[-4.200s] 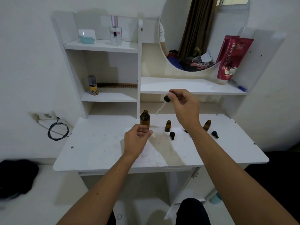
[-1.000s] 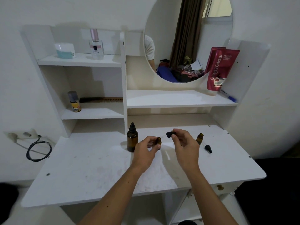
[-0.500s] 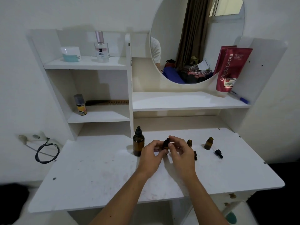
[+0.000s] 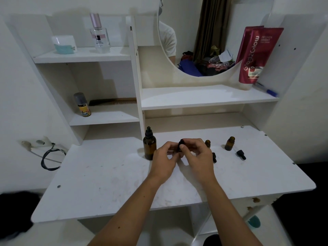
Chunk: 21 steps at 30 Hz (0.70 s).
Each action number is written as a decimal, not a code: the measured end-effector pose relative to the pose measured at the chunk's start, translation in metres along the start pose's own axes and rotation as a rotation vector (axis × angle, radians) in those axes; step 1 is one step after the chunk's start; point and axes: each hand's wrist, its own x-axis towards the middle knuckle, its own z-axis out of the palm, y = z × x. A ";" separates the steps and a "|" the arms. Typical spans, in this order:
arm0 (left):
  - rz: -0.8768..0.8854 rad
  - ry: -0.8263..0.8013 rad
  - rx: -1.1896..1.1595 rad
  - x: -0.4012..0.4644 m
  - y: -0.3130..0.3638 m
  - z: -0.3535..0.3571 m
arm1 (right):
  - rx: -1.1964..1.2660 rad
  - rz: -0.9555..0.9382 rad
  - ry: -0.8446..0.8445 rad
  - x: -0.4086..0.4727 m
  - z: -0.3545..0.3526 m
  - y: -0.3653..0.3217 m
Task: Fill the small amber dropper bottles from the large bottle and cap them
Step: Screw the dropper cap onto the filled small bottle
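A: Where is the small bottle, relative to the hands?

B: It is between them, above the white table [image 4: 110, 189]. The left hand [image 4: 164, 161] has its fingers curled around the small amber bottle [image 4: 178, 151], which is mostly hidden. The right hand [image 4: 198, 157] pinches the black dropper cap [image 4: 181, 143] on top of this bottle with thumb and fingers. The two hands are touching each other.

A: And the large bottle?

B: The large amber bottle [image 4: 149, 146] stands upright just beside the left hand, on its left side, with its black dropper cap on. Behind the right hand there is a second small bottle [image 4: 207, 143], open, and a loose cap [image 4: 214, 157] lies near the wrist. More to the right stands a third small bottle [image 4: 229, 143], also open, and a loose dropper cap [image 4: 241, 154] lies just beside it.

A: What about the surface and the room?

B: The table top is white with some faint stains. Above it are white shelves with a perfume bottle [image 4: 99, 35], a small spray can [image 4: 82, 104], a comb [image 4: 113, 101] and a red tube [image 4: 255, 55] that leans beside a round mirror [image 4: 204, 41]. A black cable [image 4: 48, 158] hangs at the left wall.
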 end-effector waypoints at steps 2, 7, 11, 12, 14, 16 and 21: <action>0.007 -0.003 0.001 -0.001 0.001 0.000 | 0.003 0.010 0.013 -0.001 0.001 -0.001; 0.002 -0.010 0.026 -0.001 0.001 0.001 | -0.006 0.015 -0.009 0.000 0.002 -0.001; 0.009 -0.015 0.022 -0.001 0.000 0.000 | 0.002 0.024 -0.024 0.000 0.001 -0.001; 0.011 -0.013 0.020 -0.002 0.001 0.000 | -0.001 0.033 -0.016 0.000 0.001 -0.001; 0.010 -0.011 0.021 -0.002 0.000 0.000 | -0.011 0.038 0.008 0.000 0.001 -0.001; -0.003 -0.010 0.023 -0.002 0.001 0.001 | -0.017 0.037 0.023 0.000 0.001 -0.001; -0.010 -0.011 0.033 -0.001 0.000 0.001 | -0.012 0.030 -0.005 0.000 0.000 0.001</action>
